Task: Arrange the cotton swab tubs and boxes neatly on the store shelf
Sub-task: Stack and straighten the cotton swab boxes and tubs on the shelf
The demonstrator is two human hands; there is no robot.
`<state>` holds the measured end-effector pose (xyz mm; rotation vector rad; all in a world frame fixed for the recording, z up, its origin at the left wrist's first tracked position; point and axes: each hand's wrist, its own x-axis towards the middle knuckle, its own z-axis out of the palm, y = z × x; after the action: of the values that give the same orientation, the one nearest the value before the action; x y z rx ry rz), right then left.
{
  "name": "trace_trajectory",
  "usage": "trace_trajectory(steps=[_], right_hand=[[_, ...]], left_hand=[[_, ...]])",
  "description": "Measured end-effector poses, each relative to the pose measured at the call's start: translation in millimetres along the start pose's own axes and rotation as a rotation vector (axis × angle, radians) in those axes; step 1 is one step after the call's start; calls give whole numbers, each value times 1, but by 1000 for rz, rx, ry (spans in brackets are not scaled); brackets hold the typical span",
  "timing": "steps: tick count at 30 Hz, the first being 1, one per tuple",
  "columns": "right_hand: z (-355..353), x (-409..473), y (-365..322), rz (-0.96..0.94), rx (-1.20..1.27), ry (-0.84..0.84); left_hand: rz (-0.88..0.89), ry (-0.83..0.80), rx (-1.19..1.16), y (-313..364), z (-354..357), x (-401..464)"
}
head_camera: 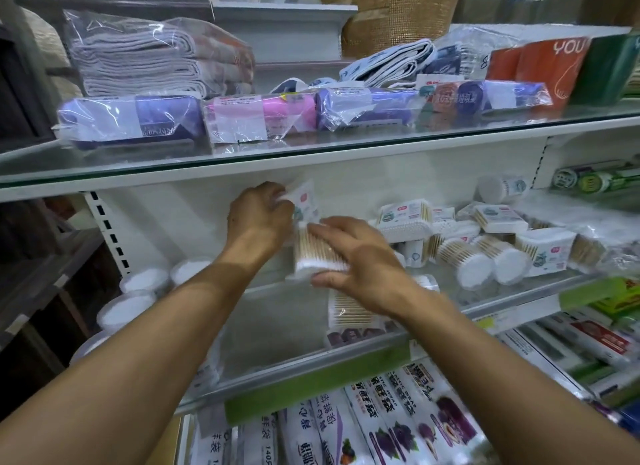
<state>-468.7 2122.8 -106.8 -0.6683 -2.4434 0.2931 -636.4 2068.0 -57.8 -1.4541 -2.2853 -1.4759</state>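
Our left hand [259, 218] grips a small white swab packet [303, 201] against the back wall of the middle shelf [277, 312], fingers curled round its edge. Our right hand [356, 256] grasps a clear box of wooden-stemmed swabs [313, 253], fingers over its top and thumb under its near edge, just right of and touching the left hand's packet.

We judge this to be a placing step: both packs are being set into the open middle of the shelf. The next move calls for seating them squarely, then fetching from the jumble on the right, where round tubs [485, 260] lie tipped on their sides among square boxes [405, 218]. Another flat pack [349, 312] lies near the shelf's front edge, and lidded tubs [145, 281] stand in a row on the left.

Little writing can be read. An orange pack [554, 69] on the glass shelf above shows "YOU". Wrap boxes [408, 416] below carry Chinese characters and "PLASTIC WRAP". The swab labels are too blurred to read.
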Motion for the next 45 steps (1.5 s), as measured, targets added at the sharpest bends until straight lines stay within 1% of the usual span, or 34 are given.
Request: trace_trajectory(steps=[2,4,6,8,10,14,16,18,20,23,26,28,30,32,34,38,40,45], right_hand=[[-18,-1,16,72,81,25],[-38,-3,33,135,160,76],[-55,-6,48,146,156,144],[-66,-9,61,156,173,174],[-69,-11,69,178,195,144],[-64,-12,74,194,188,39],[-60,-11,70,193,181,-23],[-53,-8,66,182,117,-96],[-47,-6,63,176,51,-172],[-40,-3,62,184,26,-249],[-38,-1,64,194,7,-279],[-37,-3,65,195,1,-268],[-35,-9,65,195,-30,-232],[-30,-14,67,174,-120,-191],[-27,-16,70,157,-187,-171],[-28,-17,70,116,-258,-105],[-29,-21,72,76,-283,-70],[-25,-35,79,30,-261,46]], left_hand=[[-139,-41,-264,10,9,-3],[-274,-68,-445,17,21,-7],[-355,-150,-460,20,31,-13],[-427,-276,-452,22,41,-21],[-478,-371,-468,19,50,-28],[-565,-460,-451,12,61,-37],[-540,-509,-349,10,64,-39],[-445,-535,-198,7,67,-38],[-371,-545,-136,5,68,-40],[-358,-534,-252,-1,65,-44],[-407,-490,-352,-8,60,-45],[-435,-433,-347,-12,58,-45],[-417,-404,-216,-12,56,-48],[-419,-454,-165,-8,55,-58],[-429,-525,-230,-6,58,-67],[-516,-505,-437,-5,68,-76],[-539,-514,-506,-2,73,-79],[-511,-580,-594,4,77,-88]])
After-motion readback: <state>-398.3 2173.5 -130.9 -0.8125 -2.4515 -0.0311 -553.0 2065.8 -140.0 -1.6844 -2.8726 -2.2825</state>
